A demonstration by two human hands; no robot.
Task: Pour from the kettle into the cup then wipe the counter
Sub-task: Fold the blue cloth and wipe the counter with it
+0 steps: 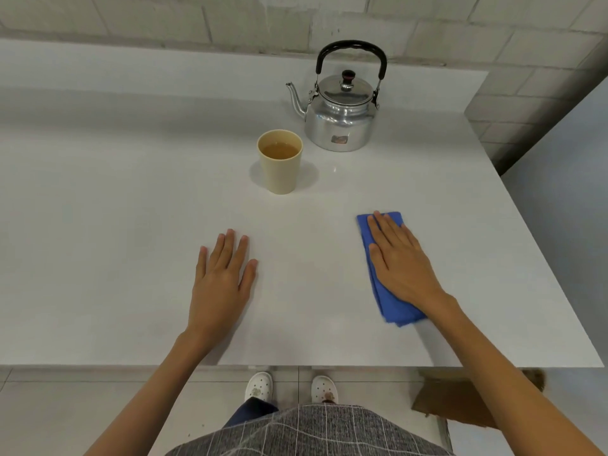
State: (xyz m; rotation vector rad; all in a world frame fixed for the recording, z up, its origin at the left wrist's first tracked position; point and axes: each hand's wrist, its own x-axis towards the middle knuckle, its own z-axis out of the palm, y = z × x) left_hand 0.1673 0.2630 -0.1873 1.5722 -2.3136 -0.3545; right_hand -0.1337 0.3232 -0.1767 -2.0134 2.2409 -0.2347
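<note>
The white counter [131, 192] fills most of the view, backed by a pale block wall [164, 18] on the far side. Toward the far right stands the metal kettle [339, 123], upright, lid on, black handle raised, spout pointing left. Just near and left of it, apart from it, the beige cup [280, 162] stands upright with amber liquid inside. On the near right lies a folded blue cloth [388, 304], pressed flat under the right hand [399, 261], whose fingers [383, 225] are stretched out on top of it, not curled around it. The left hand [222, 278] rests palm down on the bare counter, well left of the cloth, fingers spread and grasping nothing.
</note>
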